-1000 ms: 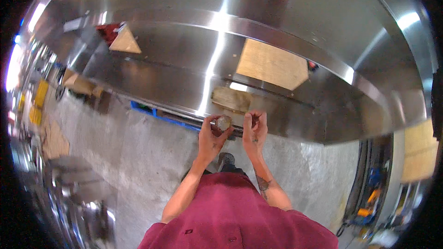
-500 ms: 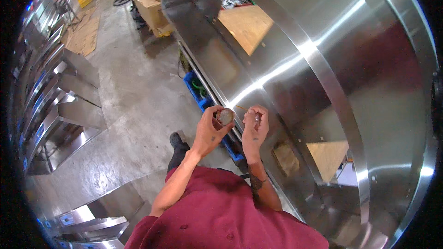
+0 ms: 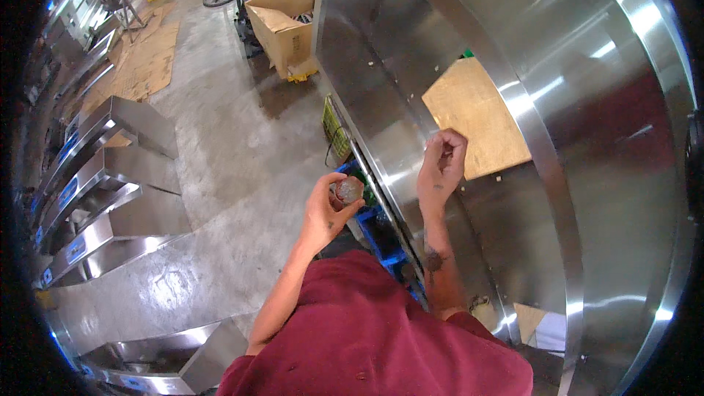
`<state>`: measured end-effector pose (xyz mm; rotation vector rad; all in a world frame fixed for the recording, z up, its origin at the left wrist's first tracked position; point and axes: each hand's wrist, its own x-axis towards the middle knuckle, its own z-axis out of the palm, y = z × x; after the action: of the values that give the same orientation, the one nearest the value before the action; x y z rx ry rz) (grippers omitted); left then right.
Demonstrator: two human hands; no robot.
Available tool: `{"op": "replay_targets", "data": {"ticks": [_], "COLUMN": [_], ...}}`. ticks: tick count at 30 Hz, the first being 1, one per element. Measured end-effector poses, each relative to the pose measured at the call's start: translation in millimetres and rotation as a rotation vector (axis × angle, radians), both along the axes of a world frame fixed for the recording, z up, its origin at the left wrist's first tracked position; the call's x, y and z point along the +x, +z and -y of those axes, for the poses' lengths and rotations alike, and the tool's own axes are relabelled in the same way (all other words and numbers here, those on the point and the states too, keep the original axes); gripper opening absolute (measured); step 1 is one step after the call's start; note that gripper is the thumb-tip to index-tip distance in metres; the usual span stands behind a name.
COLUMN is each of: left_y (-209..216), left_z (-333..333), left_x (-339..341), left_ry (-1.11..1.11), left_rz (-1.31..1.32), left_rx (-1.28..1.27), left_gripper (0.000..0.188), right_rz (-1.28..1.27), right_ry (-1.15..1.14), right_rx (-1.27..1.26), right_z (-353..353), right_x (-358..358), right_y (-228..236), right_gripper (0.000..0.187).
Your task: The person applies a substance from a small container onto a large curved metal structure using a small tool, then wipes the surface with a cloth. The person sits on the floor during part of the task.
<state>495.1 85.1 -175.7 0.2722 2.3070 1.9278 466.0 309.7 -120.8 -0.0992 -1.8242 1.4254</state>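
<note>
My left hand (image 3: 325,210) is closed around a small round, roll-like object (image 3: 350,190) with a pale, glassy-looking face, held between thumb and fingers in front of the steel edge. Farther right, my right hand (image 3: 442,165) is over the large brushed-steel housing (image 3: 396,132), beside a square wooden board (image 3: 484,121) that shows in an opening. Its fingers are curled together, and whatever lies in them is hidden.
Blue bins (image 3: 383,235) stand below the housing's near edge, with a yellow-green crate (image 3: 336,128) ahead of them. An open cardboard box (image 3: 282,37) is at the far end. Several steel units (image 3: 139,205) line the floor at left.
My right hand has moved forward and right, away from the left, toward the board. The thin amber strip seen between the hands no longer shows. The view has shifted too.
</note>
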Motion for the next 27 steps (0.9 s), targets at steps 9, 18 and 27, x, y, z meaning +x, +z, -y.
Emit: {"op": "replay_targets", "data": {"ticks": [9, 18, 27], "left_y": [2, 10, -15], "left_z": [16, 20, 27], "left_x": [-204, -337, -430], "left_ry": [0.015, -0.173, -0.564], "left_rz": [0.018, 0.110, 0.068], "left_rx": [0.042, -0.109, 0.040], "left_gripper": [0.062, 0.059, 0.061], "right_rz": [-0.231, -0.200, -0.099], "right_ry": [-0.294, -0.481, -0.650], "right_rx": [0.590, 0.889, 1.057], "right_z": [-42, -64, -79], "right_x": [-294, -470, -508], "right_y": [71, 96, 86], "right_gripper": [0.020, 0.023, 0.021]}}
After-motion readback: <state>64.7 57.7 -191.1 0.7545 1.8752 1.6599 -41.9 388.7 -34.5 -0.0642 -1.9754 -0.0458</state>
